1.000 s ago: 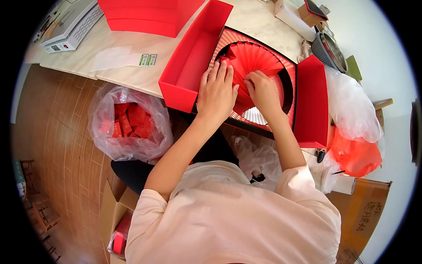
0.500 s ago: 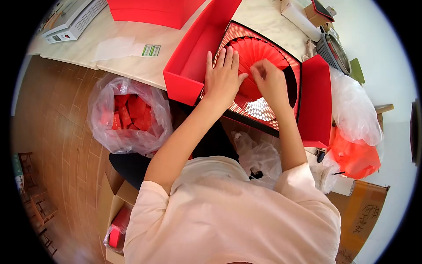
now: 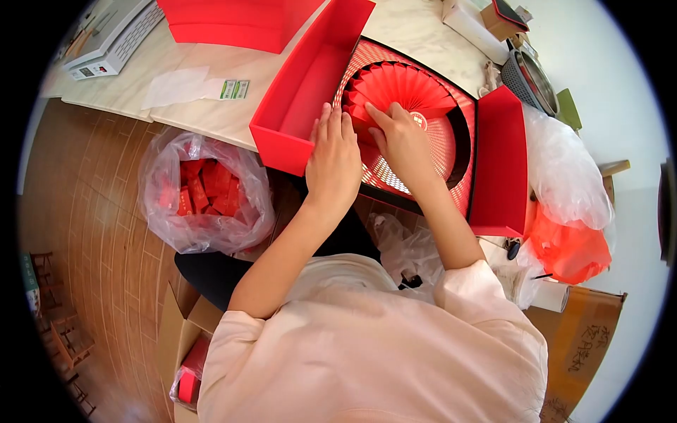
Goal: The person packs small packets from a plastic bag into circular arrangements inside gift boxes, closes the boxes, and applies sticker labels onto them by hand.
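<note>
A red box [image 3: 290,106] with raised side walls stands at the table's front edge. Inside it is a black-edged patterned panel [image 3: 462,92] with a round black-rimmed recess. Red pleated packets [image 3: 402,83] fan out over the upper part of this recess, and a pale round emblem [image 3: 419,120] shows below them. My left hand [image 3: 334,158] lies at the recess's left side, its fingers stretched out and close together. With the index finger extended, my right hand [image 3: 403,141] touches the lower edge of the fan; its other fingers are partly curled.
A clear plastic bag [image 3: 159,201] of small red packets stands below the table, left of my lap. Another red box [image 3: 233,25] and a label sheet [image 3: 235,89] lie on the table. Bags [image 3: 568,169] and a grey basket [image 3: 522,81] crowd the right side.
My left hand has drawn back from the fan toward me. My right hand has moved left and its index finger is now extended. The emblem, covered before, now shows.
</note>
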A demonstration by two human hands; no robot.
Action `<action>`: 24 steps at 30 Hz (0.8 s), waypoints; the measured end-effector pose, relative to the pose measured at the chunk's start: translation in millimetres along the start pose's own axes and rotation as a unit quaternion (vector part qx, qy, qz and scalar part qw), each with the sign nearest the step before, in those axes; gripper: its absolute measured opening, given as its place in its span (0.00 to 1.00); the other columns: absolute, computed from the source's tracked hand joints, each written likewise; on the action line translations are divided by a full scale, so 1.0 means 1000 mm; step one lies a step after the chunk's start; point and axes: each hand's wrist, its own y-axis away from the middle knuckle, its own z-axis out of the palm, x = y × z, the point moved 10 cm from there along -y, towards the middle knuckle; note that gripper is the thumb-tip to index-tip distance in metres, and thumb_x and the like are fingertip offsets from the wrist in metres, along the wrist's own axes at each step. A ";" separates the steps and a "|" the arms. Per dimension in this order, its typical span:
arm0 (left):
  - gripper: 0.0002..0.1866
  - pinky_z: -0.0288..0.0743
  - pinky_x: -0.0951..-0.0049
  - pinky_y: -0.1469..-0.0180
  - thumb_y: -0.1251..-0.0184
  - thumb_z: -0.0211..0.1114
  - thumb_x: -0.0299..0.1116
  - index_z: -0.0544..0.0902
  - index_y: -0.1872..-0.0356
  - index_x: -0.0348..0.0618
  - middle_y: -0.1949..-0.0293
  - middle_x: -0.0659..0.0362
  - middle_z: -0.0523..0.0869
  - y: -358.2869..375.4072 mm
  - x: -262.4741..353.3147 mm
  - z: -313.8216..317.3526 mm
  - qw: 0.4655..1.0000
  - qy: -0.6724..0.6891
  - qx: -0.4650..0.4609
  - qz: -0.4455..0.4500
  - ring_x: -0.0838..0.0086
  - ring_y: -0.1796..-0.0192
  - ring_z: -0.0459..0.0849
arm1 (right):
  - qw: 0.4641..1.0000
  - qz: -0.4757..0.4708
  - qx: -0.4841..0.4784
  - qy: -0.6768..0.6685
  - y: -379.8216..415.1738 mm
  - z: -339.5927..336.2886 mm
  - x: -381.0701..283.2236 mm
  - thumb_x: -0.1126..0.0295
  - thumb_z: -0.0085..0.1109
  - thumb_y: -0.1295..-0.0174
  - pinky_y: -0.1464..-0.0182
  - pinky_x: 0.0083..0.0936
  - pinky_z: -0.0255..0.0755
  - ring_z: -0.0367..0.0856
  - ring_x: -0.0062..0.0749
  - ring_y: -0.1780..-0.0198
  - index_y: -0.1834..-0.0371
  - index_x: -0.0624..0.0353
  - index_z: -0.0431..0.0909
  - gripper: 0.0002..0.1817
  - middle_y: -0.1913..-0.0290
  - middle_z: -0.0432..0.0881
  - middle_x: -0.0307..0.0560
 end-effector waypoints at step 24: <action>0.19 0.72 0.58 0.50 0.52 0.61 0.21 0.79 0.54 0.40 0.55 0.50 0.79 0.199 -0.160 -0.026 0.941 0.266 0.179 -0.110 0.53 0.51 0.78 | 0.857 -0.258 -0.047 -0.443 0.053 0.086 -0.232 0.84 0.53 0.45 0.72 0.26 0.71 0.77 0.38 0.74 0.65 0.62 0.79 0.08 0.71 0.78 0.49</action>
